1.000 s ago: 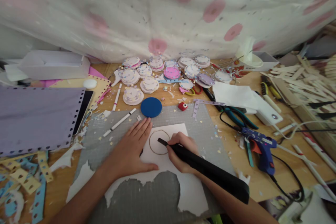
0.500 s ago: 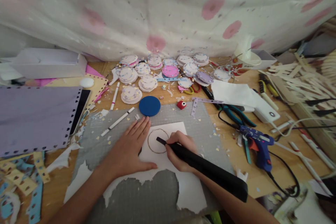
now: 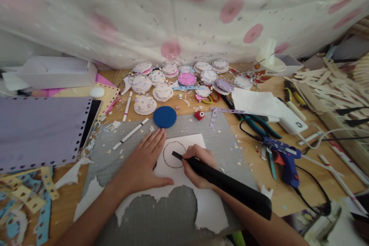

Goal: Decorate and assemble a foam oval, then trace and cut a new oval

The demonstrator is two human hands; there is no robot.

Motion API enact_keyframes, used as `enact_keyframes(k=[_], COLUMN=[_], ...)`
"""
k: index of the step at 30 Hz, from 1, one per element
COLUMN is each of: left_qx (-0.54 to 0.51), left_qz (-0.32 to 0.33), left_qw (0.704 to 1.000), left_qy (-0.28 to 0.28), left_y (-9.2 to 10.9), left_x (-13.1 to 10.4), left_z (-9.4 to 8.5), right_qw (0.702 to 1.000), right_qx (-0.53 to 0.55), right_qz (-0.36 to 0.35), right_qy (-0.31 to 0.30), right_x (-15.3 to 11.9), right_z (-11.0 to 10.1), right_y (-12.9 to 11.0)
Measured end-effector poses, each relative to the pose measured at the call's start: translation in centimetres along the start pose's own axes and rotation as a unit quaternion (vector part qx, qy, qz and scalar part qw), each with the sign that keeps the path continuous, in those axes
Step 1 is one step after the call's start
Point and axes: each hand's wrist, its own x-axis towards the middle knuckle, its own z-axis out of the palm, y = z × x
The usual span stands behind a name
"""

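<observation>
My left hand [image 3: 147,161] lies flat with its fingers spread, pressing on the left side of a torn white sheet [image 3: 196,140]. A thin brown circle [image 3: 175,167] is marked on that sheet. My right hand [image 3: 200,165] is closed around a long black tool [image 3: 230,188], whose narrow flat tip points left, over the inside of the circle. Whether the tip touches the sheet I cannot tell. Just beyond my left fingertips lies a blue disc [image 3: 165,117]. The sheet rests on a grey cutting mat [image 3: 144,219].
Several decorated round paper pieces [image 3: 187,79] stand behind the mat. On the right are a blue glue gun [image 3: 284,157], teal-handled pliers [image 3: 259,125] and wooden sticks. A purple sheet [image 3: 40,130], a white box [image 3: 57,72] and paper strips lie on the left.
The view has shifted very slightly, so things on the left sit a little further right. My hands, the black tool and the sheet keep their places relative to each other.
</observation>
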Motion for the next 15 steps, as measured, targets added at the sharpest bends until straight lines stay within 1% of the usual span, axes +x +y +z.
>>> enact_keyframes(k=[4,7,11,15], left_qx=[-0.003,-0.012,-0.010,-0.009], left_qz=[-0.005,-0.003,-0.005,-0.002], left_qw=[1.000,1.000,1.000,1.000], left_qy=[-0.007,-0.003,-0.009,-0.004], left_y=[0.11,0.13,0.10,0.11], left_x=[0.02,0.04,0.05,0.02], left_z=[-0.16,-0.21,-0.18,-0.11], right_qw=[1.000,0.998,0.997,0.995], right_qx=[0.007,0.004,-0.001,0.019], right_qz=[-0.021,-0.045,-0.053,-0.065], right_qy=[-0.013,-0.034,-0.057,-0.075], right_x=[0.01,0.03,0.15,0.36], right_z=[0.23,0.49,0.67,0.69], right_y=[-0.36,-0.55,-0.70,-0.83])
